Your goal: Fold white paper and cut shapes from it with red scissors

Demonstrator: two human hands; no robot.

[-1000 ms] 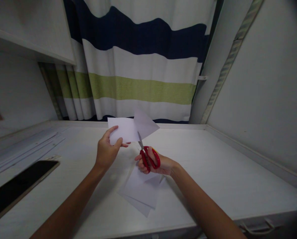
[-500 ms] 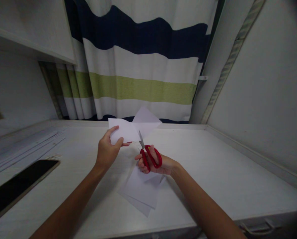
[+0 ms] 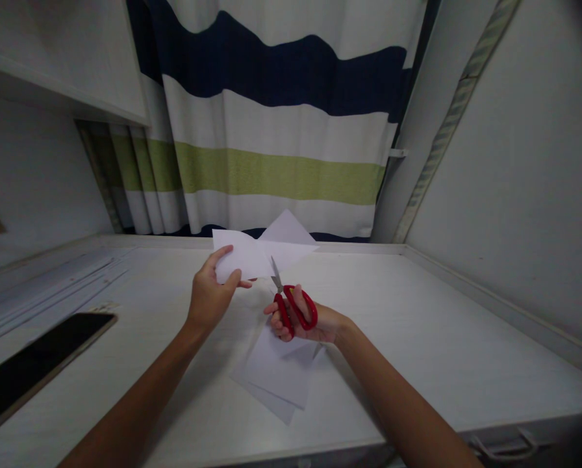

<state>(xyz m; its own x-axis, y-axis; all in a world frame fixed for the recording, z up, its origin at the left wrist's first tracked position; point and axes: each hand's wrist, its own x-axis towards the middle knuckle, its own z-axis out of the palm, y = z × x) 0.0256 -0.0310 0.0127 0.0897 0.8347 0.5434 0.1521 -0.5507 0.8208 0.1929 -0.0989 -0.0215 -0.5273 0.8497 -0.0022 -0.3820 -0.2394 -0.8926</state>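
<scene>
My left hand [image 3: 213, 286] pinches a white sheet of paper [image 3: 245, 255] by its left part, holding it above the table. The right part of the paper spreads into a pointed flap, creased or cut from the left part; I cannot tell which. My right hand [image 3: 295, 315] is closed around red-handled scissors [image 3: 281, 289], thumb and fingers in the loops. Their blades point up and lie at the lower edge of the paper, between its two parts. Below my right hand, several white paper pieces [image 3: 276, 370] overlap on the table, partly hidden by the hand.
A black phone [image 3: 42, 364] lies at the left on the white table [image 3: 417, 338]. Behind it, papers [image 3: 52, 292] lie along the left wall. A striped curtain [image 3: 281, 130] hangs at the back. A drawer handle [image 3: 505, 445] shows at the front right.
The right flap of the paper has shifted slightly to the right, and the scissor blades are a little closer together. Both hands stay nearly in place.
</scene>
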